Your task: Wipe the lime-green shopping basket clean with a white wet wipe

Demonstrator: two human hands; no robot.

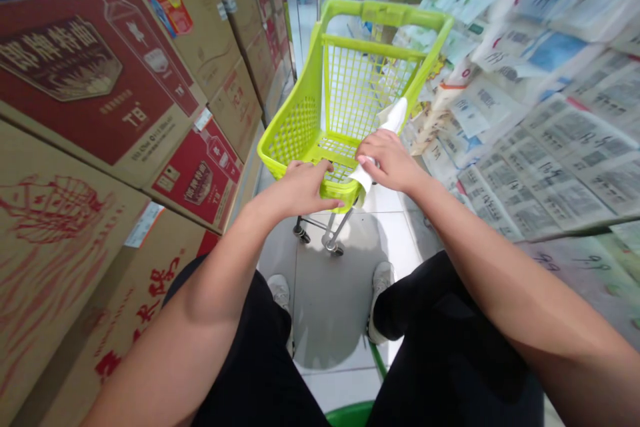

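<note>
A lime-green plastic shopping cart [295, 121] stands in front of me, its basket open at the top. Over the near rim my left hand [307, 185] is hooked, with the fingers inside the basket and the thumb outside. A white cloth [393, 117] is gripped in my right hand [383, 159] at the rim's near right corner. One end of it lies up along the right side of the basket, and the other hangs below my fingers. Part of the cloth is hidden under that hand.
Stacked cardboard cartons [127, 107] line the left side. On the right are piles of white plastic-wrapped packs [545, 147] with handwritten numbers. Black cart wheels [334, 249] rest on the tiled floor [330, 307] before my shoes. A green plastic edge [350, 413] shows between my legs.
</note>
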